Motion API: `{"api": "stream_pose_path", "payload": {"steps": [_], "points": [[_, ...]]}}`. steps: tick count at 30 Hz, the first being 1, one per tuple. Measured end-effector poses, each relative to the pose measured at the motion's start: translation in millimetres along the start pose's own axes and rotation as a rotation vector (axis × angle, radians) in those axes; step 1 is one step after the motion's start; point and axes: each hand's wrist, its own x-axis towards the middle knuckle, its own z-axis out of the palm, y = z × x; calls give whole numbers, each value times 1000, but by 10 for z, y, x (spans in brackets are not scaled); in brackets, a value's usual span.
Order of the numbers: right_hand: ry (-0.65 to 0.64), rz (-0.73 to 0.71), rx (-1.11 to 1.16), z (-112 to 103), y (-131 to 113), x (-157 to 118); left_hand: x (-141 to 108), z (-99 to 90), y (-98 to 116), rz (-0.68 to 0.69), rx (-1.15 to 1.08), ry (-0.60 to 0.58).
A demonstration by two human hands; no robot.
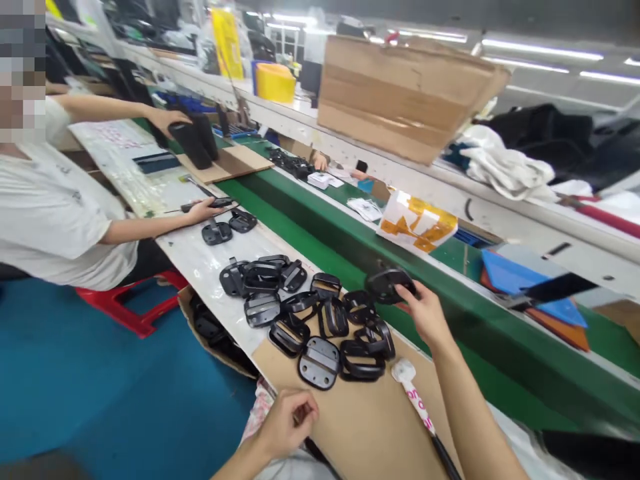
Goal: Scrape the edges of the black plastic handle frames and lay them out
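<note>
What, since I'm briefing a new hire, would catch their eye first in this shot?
A cluster of matte black moulded plastic parts covers the bench directly ahead, and the person's right hand holds one more black plastic part beside a long green conveyor belt. Beyond the belt, a large brown cardboard box stands out on a white shelf.

My R forearm (pixel 475 413): bare skin, uncovered.
L hand (pixel 286 424) & R hand (pixel 425 315) bare too, past wrists to frame edge.
</note>
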Motion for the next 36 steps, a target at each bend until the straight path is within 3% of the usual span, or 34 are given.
{"api": "stream_pose_path", "payload": {"steps": [4,8,12,15,19,25,31,36], "points": [[-301,-142,-62,954,-496,603,-89,87,-111,82,96,149],[-308,-343,-151,2048,-896,1135,-33,196,-292,119,90,171],[-362,-489,-263,2896,-1070,1258,53,261,-443,116,25,168],[-567,-540,-350,3184,-1020,1150,43,262,-427,118,-9,190],[-789,-521,-448,3149,-922,1117,14,213,-280,130,-34,199],[-933,-364,-487,2952,-936,1300,84,75,-133,76,-110,148],[-879,-214,-339,2716,-840,1239,70,-16,-91,64,-125,120],[-758,-181,-250,2061,-790,1146,21,-43,-60,98,-81,130]]}}
